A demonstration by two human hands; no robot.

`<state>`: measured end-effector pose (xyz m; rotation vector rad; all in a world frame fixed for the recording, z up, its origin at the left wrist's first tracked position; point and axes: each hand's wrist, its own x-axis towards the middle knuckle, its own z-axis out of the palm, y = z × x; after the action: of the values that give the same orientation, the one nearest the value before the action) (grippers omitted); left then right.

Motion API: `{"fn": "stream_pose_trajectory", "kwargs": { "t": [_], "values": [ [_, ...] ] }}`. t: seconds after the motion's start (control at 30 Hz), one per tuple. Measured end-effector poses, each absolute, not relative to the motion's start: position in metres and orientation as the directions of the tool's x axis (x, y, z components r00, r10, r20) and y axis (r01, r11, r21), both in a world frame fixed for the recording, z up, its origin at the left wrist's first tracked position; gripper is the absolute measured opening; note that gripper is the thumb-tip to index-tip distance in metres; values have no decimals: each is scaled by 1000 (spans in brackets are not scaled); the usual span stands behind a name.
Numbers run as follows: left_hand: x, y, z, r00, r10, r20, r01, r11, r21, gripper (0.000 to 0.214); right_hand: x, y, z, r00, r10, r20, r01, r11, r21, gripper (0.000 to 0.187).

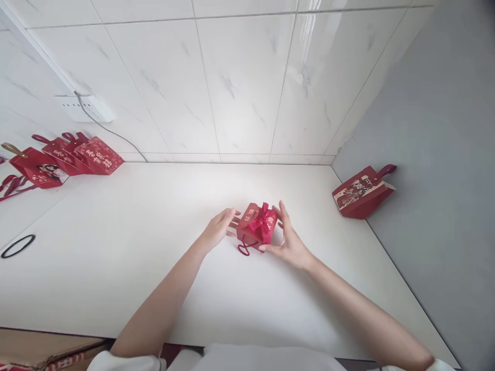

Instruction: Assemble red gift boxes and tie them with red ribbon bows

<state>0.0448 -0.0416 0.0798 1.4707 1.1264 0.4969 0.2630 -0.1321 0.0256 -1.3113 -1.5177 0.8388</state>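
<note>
A small red gift box point(247, 226) with gold lettering stands on the white tabletop, in the middle of the head view. A red ribbon bow point(263, 223) is tied on its upper right part, and a loop of red cord point(243, 249) hangs at its lower front. My right hand point(290, 245) holds the box from the right, thumb at its front lower edge and fingers at its far right side. On the left side, my left hand point(220, 228) has its fingers stretched out and apart; whether their tips touch the box is hard to tell.
Several red gift bags point(98, 154) with ribbon handles stand at the back left. Another red bag point(361, 193) leans by the grey panel point(433, 170) on the right. A black ring point(18, 246) lies at far left. A grey cable point(116, 135) runs from the wall socket point(87, 108). A cardboard box point(34, 348) sits below the front edge.
</note>
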Motion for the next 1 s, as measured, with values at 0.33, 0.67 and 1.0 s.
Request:
{"fn": "stream_pose_trajectory", "kwargs": {
  "t": [0.33, 0.67, 1.0],
  "values": [
    [13, -50, 101, 571, 750, -334, 493, 12, 870, 42, 357, -194, 29, 757, 580, 301, 504, -224, -834, 111],
    [-29, -43, 121, 419, 865, -275, 558, -7, 830, 38, 315, -204, 14, 113, 833, 542, 992, -63, -111, 39],
    [-78, -4, 134, 75, 993, -94, 594, 31, 804, 40, 319, -190, 38, 47, 923, 383, 974, -128, 189, 47]
  ]
}}
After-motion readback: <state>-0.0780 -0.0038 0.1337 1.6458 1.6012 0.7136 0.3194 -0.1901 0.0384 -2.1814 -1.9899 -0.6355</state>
